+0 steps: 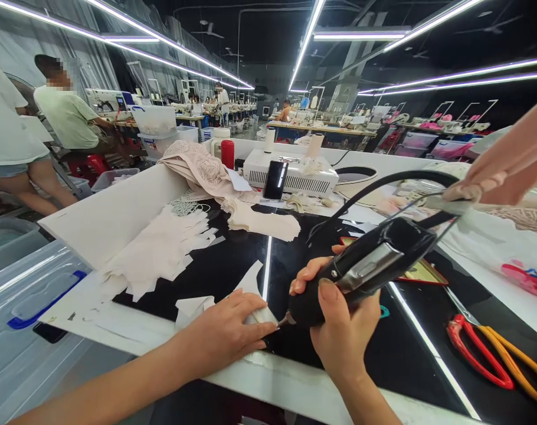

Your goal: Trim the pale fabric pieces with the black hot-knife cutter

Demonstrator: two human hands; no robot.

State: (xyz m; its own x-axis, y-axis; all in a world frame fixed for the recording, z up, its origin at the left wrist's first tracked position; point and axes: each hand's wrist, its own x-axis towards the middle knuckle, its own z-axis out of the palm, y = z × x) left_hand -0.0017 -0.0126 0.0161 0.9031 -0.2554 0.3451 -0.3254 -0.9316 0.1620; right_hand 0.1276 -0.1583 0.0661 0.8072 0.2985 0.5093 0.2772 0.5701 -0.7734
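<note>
My right hand (346,321) is wrapped round a black handheld tool (361,265) with a metal plate on its side and a cable at its back. The tool's metal tip points left, close to the fingertips of my left hand (233,324). That left hand presses a pale fabric piece (253,283) onto the glossy black tabletop (233,262) near its front edge, fingers spread over it. Beyond, a stack of cream fabric pieces (264,221) lies at the middle, and a larger spread of white pieces (157,254) lies to the left.
Scissors with red and orange handles (481,354) lie at right, beside a tray (423,273). A phone (275,180) leans on a white vented box (295,171). Lace fabric (197,168) is heaped back left. Two people are at the left; plastic bins (29,313) stand beside the table.
</note>
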